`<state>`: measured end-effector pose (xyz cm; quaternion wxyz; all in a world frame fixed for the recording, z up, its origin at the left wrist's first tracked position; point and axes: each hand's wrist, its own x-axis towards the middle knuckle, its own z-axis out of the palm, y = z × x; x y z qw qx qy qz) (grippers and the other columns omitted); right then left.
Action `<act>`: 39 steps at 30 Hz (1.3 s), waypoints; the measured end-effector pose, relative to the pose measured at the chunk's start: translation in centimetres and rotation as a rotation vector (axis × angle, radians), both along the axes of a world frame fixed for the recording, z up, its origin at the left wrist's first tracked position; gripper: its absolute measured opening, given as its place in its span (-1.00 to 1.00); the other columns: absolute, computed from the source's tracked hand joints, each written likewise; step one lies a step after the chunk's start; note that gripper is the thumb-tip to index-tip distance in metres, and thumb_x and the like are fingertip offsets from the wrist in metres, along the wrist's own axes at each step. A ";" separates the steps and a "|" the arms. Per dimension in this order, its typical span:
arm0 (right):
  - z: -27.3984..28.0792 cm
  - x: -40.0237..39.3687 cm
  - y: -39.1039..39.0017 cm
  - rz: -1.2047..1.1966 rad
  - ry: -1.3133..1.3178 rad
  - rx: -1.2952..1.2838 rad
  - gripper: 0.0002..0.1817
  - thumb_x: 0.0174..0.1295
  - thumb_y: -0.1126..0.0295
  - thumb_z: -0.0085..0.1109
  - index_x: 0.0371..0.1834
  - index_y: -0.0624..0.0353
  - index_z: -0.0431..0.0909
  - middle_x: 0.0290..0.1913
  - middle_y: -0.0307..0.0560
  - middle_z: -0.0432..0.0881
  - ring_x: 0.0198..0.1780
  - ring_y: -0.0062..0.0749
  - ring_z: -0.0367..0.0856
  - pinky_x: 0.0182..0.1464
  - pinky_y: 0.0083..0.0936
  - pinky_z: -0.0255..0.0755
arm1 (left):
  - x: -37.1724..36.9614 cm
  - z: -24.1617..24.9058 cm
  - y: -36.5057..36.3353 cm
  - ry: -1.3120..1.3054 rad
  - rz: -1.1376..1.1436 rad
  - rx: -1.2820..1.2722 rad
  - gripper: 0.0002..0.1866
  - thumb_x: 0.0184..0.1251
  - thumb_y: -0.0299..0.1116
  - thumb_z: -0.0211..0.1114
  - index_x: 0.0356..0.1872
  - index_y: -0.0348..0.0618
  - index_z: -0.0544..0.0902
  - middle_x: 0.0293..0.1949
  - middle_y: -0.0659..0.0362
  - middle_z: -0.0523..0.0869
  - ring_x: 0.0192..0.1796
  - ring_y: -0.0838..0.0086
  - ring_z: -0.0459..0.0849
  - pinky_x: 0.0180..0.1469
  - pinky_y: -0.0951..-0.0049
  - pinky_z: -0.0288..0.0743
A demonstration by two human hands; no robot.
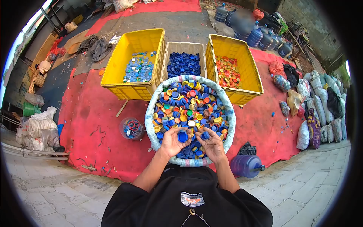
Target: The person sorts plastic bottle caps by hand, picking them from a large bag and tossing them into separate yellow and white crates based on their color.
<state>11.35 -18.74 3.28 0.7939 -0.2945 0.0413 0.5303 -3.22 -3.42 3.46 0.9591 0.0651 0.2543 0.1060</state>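
Observation:
A round, cloth-rimmed basket (pixel 150 109) full of mixed blue, yellow, orange and green bottle caps is right in front of me. Over its near part, my left hand (pixel 173 143) is palm up with a blue cap (pixel 182 136) held at its fingers. Beside it, my right hand (pixel 212 145) holds another blue cap (pixel 205 135) between its fingertips. Behind the basket, a yellow crate (pixel 109 72) at left contains light blue, white and green caps. The white crate (pixel 165 62) in the middle has dark blue caps, and the yellow crate (pixel 245 68) at right has orange and red ones.
Left of the basket, a clear tub (pixel 131 128) holds small items on the red mat (pixel 90 132). A large blue water bottle (pixel 245 165) lies to the right. Filled sacks (pixel 319 104) line the right side, and more bottles (pixel 255 37) stand at the back.

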 end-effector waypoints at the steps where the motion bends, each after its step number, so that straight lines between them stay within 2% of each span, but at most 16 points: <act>1: 0.1 -0.2 0.2 0.010 -0.027 -0.032 -0.32 -0.14 0.79 -0.14 0.23 0.47 0.30 0.28 0.34 0.38 0.31 0.16 0.43 0.40 -0.04 0.33 | -0.2 0.3 -0.1 0.007 0.017 -0.013 -0.67 0.33 -0.38 0.01 0.02 -0.33 0.55 -0.05 -0.02 0.67 -0.02 0.23 0.68 0.05 0.16 0.61; 3: 0.5 -0.6 0.8 0.020 -0.090 -0.089 -0.32 -0.13 0.82 -0.17 0.25 0.47 0.26 0.28 0.36 0.37 0.31 0.15 0.44 0.39 -0.05 0.35 | -0.2 0.7 -0.3 0.011 0.042 -0.034 -0.65 0.25 -0.49 0.02 0.04 -0.36 0.52 0.00 -0.06 0.65 0.08 0.17 0.64 0.19 0.11 0.55; 4: 0.7 -0.8 1.0 0.021 -0.082 -0.112 -0.31 -0.11 0.86 -0.20 0.25 0.47 0.23 0.28 0.37 0.35 0.30 0.15 0.44 0.38 -0.06 0.38 | -0.3 0.3 -0.5 0.019 0.085 -0.023 -0.58 0.13 -0.59 0.01 0.08 -0.35 0.48 0.04 -0.07 0.63 0.16 0.17 0.59 0.26 0.09 0.49; 9: -0.3 -1.5 1.8 0.038 -0.052 -0.184 -0.40 0.02 0.88 -0.25 0.24 0.49 0.26 0.27 0.34 0.37 0.29 0.09 0.46 0.39 -0.07 0.37 | -0.2 -1.8 -0.3 0.131 0.109 -0.014 -0.38 -0.07 -0.81 -0.07 0.16 -0.33 0.39 0.13 -0.09 0.53 0.20 0.09 0.54 0.27 0.13 0.48; 13: -0.5 -0.5 3.8 0.019 -0.047 -0.230 -0.42 0.04 0.87 -0.28 0.24 0.50 0.26 0.25 0.33 0.39 0.26 0.08 0.49 0.37 -0.09 0.39 | 1.8 -0.8 1.9 0.132 0.196 0.024 -0.36 -0.11 -0.87 -0.14 0.15 -0.36 0.37 0.11 -0.09 0.53 0.21 0.11 0.54 0.30 0.11 0.46; 16: 0.2 1.4 6.7 -0.005 -0.098 -0.203 -0.44 0.06 0.86 -0.30 0.23 0.56 0.26 0.21 0.33 0.41 0.23 0.09 0.50 0.37 -0.12 0.39 | 5.1 -0.4 5.5 0.080 0.143 0.051 -0.43 -0.09 -0.88 -0.14 0.06 -0.36 0.42 -0.02 -0.03 0.56 0.13 0.19 0.58 0.27 0.15 0.49; 17: 0.5 2.6 8.4 -0.017 -0.119 -0.192 -0.44 0.06 0.86 -0.30 0.23 0.58 0.25 0.20 0.33 0.41 0.23 0.09 0.50 0.37 -0.13 0.39 | 6.7 0.3 7.2 0.063 0.126 0.056 -0.46 -0.08 -0.87 -0.14 0.03 -0.37 0.44 -0.04 -0.03 0.56 0.10 0.21 0.58 0.26 0.16 0.49; 19: 3.4 5.5 13.3 -0.067 -0.185 -0.145 -0.49 0.07 0.86 -0.31 0.17 0.63 0.26 0.18 0.32 0.42 0.21 0.06 0.51 0.34 -0.17 0.43 | 10.7 -0.3 11.6 -0.042 0.168 0.120 -0.48 -0.01 -0.85 -0.11 0.09 -0.43 0.41 0.09 -0.13 0.51 0.23 0.08 0.51 0.34 0.06 0.43; 21: 4.8 9.7 18.4 -0.059 -0.297 -0.022 -0.55 0.12 0.85 -0.30 0.14 0.67 0.26 0.17 0.33 0.41 0.19 0.02 0.52 0.31 -0.20 0.46 | 15.0 1.7 17.0 -0.180 0.215 0.050 -0.59 0.06 -0.80 -0.10 0.01 -0.49 0.40 0.03 -0.14 0.52 0.19 0.11 0.53 0.32 0.05 0.45; 23: 5.1 13.3 22.3 -0.055 -0.344 0.036 -0.61 0.16 0.83 -0.22 0.11 0.70 0.24 0.20 0.37 0.38 0.20 0.02 0.50 0.27 -0.24 0.50 | 17.6 4.7 20.8 0.000 0.290 0.143 -0.54 0.16 -0.70 -0.06 0.15 -0.63 0.30 0.21 -0.26 0.41 0.34 0.03 0.40 0.43 0.07 0.31; 25: 5.6 14.4 23.7 -0.098 -0.332 -0.046 -0.56 0.18 0.81 -0.15 0.17 0.72 0.20 0.25 0.40 0.33 0.21 0.05 0.49 0.25 -0.26 0.51 | 17.3 5.8 22.5 0.038 0.273 0.199 -0.37 0.21 -0.58 0.00 0.30 -0.74 0.10 0.42 -0.34 0.15 0.50 -0.06 0.13 0.54 0.11 0.07; 26: 5.7 14.6 23.8 -0.121 -0.328 -0.087 -0.54 0.19 0.80 -0.12 0.20 0.73 0.17 0.27 0.42 0.30 0.22 0.06 0.48 0.25 -0.27 0.52 | 16.6 5.6 22.5 0.012 0.247 0.259 -0.21 0.21 -0.49 0.07 0.39 -0.71 -0.07 0.50 -0.35 -0.10 0.57 -0.07 -0.10 0.58 0.14 -0.11; 30: 3.6 13.2 20.2 -0.174 -0.341 -0.115 -0.38 0.22 0.77 -0.07 0.37 0.69 0.01 0.40 0.48 0.14 0.27 0.13 0.45 0.25 -0.30 0.52 | 12.3 2.3 21.3 0.188 0.365 0.290 -0.24 0.24 -0.42 0.11 0.35 -0.72 0.02 0.47 -0.35 0.02 0.54 -0.05 0.01 0.56 0.12 -0.03; 31: 4.0 12.2 18.6 -0.138 -0.370 -0.105 -0.38 0.26 0.75 -0.14 0.39 0.69 -0.05 0.37 0.52 0.14 0.33 0.17 0.37 0.34 -0.26 0.44 | 10.7 1.4 20.7 0.192 0.368 0.323 -0.38 0.30 -0.40 0.09 0.28 -0.66 0.19 0.41 -0.29 0.19 0.47 0.00 0.19 0.53 0.13 0.10; 35: 2.9 7.6 12.5 -0.163 -0.415 -0.211 -0.44 0.29 0.69 -0.07 0.36 0.61 0.08 0.35 0.42 0.23 0.31 0.11 0.42 0.33 -0.24 0.44 | 4.0 -0.5 15.8 0.107 0.390 0.443 -0.67 0.40 -0.37 0.05 0.09 -0.35 0.47 0.07 -0.04 0.60 0.12 0.23 0.61 0.27 0.24 0.48; 39: 0.2 2.2 6.7 -0.154 -0.505 -0.356 -0.53 0.28 0.61 0.04 0.26 0.48 0.27 0.21 0.25 0.44 0.15 -0.14 0.57 0.19 -0.33 0.54 | -1.4 -1.0 9.3 0.240 0.385 0.500 -0.76 0.45 -0.30 0.11 -0.06 -0.25 0.56 -0.17 0.09 0.67 -0.16 0.43 0.66 -0.04 0.36 0.59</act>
